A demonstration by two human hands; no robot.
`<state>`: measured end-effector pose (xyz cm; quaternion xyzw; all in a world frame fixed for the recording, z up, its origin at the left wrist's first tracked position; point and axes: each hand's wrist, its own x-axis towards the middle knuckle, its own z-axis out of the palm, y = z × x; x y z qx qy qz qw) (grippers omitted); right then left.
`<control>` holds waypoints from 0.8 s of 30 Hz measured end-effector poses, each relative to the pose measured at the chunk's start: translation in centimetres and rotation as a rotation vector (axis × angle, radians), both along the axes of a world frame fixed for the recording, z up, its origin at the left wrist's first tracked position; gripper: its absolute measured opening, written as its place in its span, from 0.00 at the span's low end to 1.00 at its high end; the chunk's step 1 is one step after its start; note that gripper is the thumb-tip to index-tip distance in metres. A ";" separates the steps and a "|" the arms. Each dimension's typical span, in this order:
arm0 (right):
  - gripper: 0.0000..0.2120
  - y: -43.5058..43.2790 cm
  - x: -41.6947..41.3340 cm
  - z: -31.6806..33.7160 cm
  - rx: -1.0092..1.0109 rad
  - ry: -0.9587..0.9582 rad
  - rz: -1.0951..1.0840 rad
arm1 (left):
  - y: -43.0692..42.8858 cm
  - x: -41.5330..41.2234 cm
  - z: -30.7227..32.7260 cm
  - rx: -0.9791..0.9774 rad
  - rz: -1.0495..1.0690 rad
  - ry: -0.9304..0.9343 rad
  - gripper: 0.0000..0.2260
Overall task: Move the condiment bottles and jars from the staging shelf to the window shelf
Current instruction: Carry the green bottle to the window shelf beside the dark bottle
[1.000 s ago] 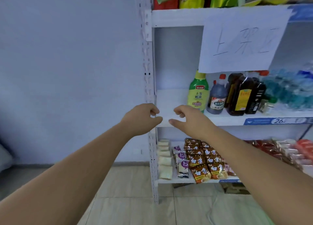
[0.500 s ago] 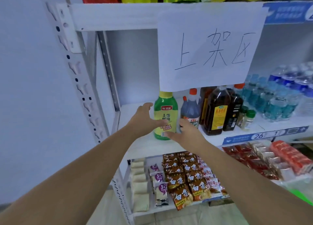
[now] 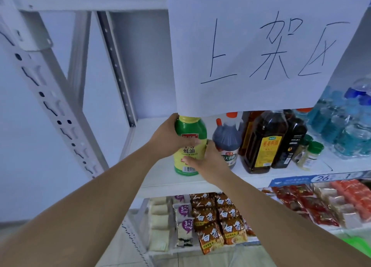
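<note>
A green and yellow oyster sauce bottle stands on the white shelf. My left hand wraps its upper left side, thumb across the label. My right hand grips its lower right side. To the right stand a small dark soy sauce bottle with a red cap, a large brown bottle with a yellow label, a black bottle and two small green-capped spice jars. The paper sign hides the bottle tops.
A large handwritten paper sign hangs from the shelf above. Shrink-wrapped water bottles fill the shelf's right end. The lower shelf holds noodle packets and red snack packs. A perforated white upright stands at left.
I have come closer to the shelf. Both hands reached forward and closed around the oyster sauce bottle, which they only neared half a second ago.
</note>
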<state>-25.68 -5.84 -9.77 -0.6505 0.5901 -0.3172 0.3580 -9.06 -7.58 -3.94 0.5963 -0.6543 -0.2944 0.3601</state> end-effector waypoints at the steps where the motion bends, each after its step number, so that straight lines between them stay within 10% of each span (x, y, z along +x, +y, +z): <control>1: 0.30 0.0 0.1 0.1 -0.005 0.003 0.001 | 0.3 -0.1 0.2 -0.012 0.012 0.005 0.31; 24: 0.38 9.5 11.0 2.7 0.029 -0.367 0.743 | 22.5 10.4 4.7 -0.143 0.317 0.017 0.24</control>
